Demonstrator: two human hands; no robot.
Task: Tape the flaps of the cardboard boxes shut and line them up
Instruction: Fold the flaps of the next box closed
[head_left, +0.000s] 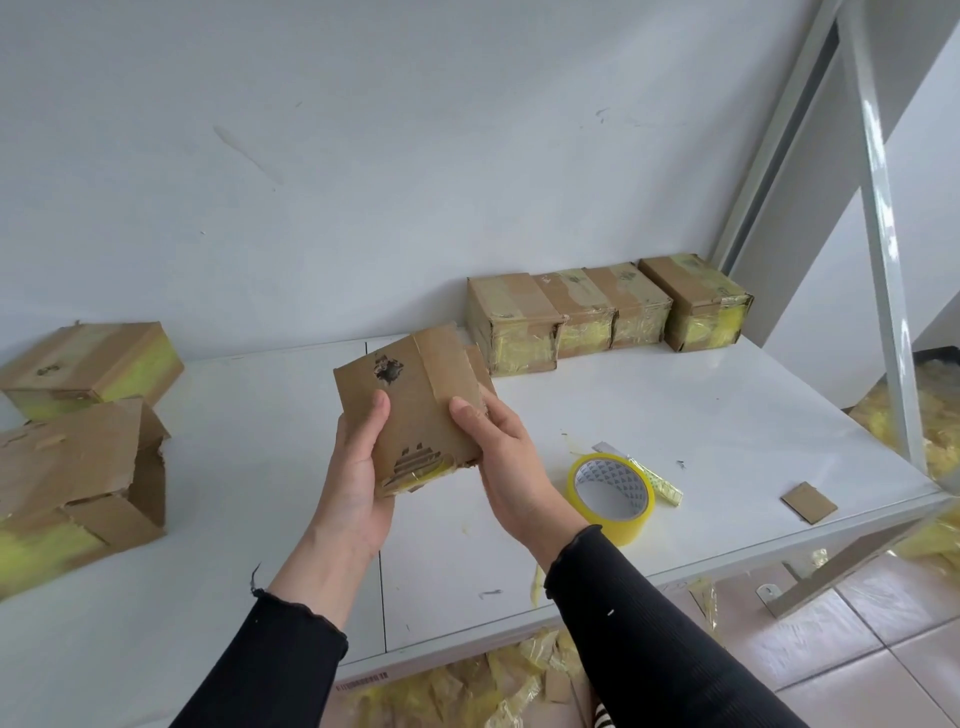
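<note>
White table (675, 415): taped boxes (602, 312), two worn boxes (88, 415), tape roll (610, 491), cardboard scrap (809, 502).

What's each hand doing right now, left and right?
Left hand: grips the cardboard box from its left side, thumb on top.
Right hand: grips the same box from its right side, thumb on the flap.

Box (415, 410) matt torn cardboard; tape roll (612, 496) glossy plastic.

both black-sleeved forearms reach in from six o'clock toward twelve, the left hand (358, 483) cupped palm-up with thumb pointing to one o'clock, the right hand (506, 467) curled beside it, thumb toward eleven o'clock.
</note>
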